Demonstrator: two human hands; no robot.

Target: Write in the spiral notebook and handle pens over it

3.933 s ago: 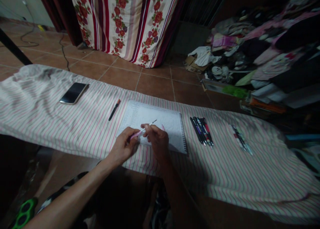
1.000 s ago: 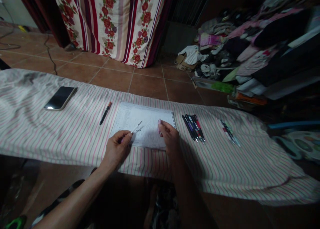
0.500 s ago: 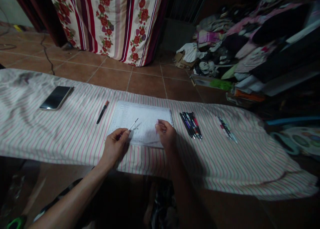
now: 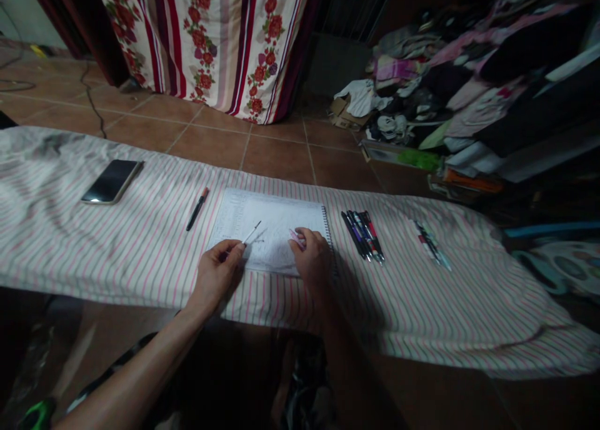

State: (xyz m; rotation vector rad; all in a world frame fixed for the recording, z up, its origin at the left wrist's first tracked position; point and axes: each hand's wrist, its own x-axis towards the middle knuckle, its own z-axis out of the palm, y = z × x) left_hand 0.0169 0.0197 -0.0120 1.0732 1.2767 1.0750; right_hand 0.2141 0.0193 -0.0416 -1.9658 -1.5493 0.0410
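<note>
My left hand [image 4: 218, 266] is closed over the lower left part of a spiral notebook [image 4: 272, 206]. Between its thumb and fingers is a thin white pen refill [image 4: 251, 233], its dark tip pointing up and to the right. My right hand [image 4: 314, 259] is closed above the notebook's right side. Its fingers pinch a small pink-and-white pen part [image 4: 296, 237], mostly covered by the hand, so its full shape is hidden. The notebook page carries faint writing along its left side.
A striped cloth [image 4: 154, 249] covers the low table. On it lie a phone [image 4: 112, 181], a black pen with a reddish end [image 4: 197, 209], a cluster of several pens [image 4: 363, 235] and another small group of pens [image 4: 431, 245]. Piled clothes [image 4: 422, 86] stand beyond at right.
My right hand has turned and lowered slightly, and more of the pink-and-white part shows in its fingers. My left hand keeps the refill nearly still. The view has shifted slightly.
</note>
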